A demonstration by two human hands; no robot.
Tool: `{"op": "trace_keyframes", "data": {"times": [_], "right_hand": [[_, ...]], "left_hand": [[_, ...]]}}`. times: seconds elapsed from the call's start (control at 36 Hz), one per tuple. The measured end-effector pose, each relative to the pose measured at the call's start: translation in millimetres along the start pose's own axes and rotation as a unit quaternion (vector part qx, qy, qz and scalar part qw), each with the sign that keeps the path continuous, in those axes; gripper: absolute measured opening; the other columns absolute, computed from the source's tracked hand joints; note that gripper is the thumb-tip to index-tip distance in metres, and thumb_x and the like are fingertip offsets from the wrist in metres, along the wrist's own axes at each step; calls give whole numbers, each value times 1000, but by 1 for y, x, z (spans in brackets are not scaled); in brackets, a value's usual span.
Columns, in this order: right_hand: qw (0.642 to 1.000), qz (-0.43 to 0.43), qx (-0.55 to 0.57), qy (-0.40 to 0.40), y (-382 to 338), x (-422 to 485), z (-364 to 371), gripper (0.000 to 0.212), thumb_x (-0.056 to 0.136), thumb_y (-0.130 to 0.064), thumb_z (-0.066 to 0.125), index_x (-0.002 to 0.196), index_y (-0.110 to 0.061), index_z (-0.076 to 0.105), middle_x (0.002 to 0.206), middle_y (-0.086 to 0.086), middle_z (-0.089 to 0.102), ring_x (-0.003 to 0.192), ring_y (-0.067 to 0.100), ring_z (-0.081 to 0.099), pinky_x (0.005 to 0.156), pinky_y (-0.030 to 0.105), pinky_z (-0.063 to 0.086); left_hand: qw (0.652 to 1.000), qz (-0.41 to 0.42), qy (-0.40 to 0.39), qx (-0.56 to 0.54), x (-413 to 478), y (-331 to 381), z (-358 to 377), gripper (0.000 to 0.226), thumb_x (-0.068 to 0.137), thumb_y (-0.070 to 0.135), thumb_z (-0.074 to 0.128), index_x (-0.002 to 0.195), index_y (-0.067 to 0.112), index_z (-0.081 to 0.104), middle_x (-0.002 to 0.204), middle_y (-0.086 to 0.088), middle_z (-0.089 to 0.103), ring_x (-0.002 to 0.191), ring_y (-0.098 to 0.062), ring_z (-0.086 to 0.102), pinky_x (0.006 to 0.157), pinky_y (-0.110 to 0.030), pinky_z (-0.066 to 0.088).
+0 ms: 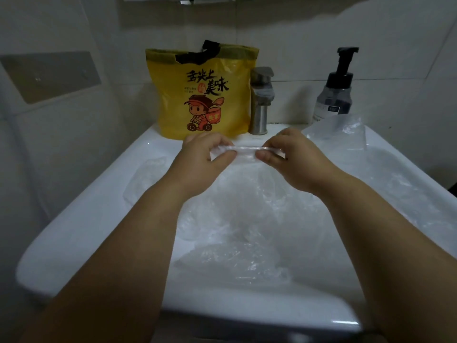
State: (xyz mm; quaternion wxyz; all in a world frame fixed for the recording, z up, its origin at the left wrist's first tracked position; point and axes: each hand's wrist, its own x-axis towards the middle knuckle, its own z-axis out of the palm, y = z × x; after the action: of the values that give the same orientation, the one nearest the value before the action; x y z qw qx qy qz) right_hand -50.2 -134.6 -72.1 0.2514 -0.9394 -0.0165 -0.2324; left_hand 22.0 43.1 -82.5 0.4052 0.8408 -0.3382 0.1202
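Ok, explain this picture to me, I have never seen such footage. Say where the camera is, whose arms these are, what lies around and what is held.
There is no machine: a person wears one wide-angle camera on the head, so you look down along their bare arms. The left hand and right hand each pinch an end of a clear plastic film, stretched taut between them above a white ceramic sink. More crumpled clear plastic lies in the basin and over its right rim. At the back stand a yellow printed carrier bag with black handles, a brushed metal tap and a clear pump bottle with a black head.
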Motion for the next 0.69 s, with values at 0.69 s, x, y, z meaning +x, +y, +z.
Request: {"op": "trace_keyframes", "data": {"times": [0.69], "right_hand": [[822, 164, 538, -95, -35, -6, 8, 19, 96, -7, 49, 95, 9, 59, 70, 14, 51, 55, 15, 48, 47, 18, 44]], "left_hand": [[855, -186, -155, -458, -3, 28, 19, 44, 80, 51, 64, 104, 14, 65, 83, -2, 67, 81, -14, 63, 92, -39, 50]]}}
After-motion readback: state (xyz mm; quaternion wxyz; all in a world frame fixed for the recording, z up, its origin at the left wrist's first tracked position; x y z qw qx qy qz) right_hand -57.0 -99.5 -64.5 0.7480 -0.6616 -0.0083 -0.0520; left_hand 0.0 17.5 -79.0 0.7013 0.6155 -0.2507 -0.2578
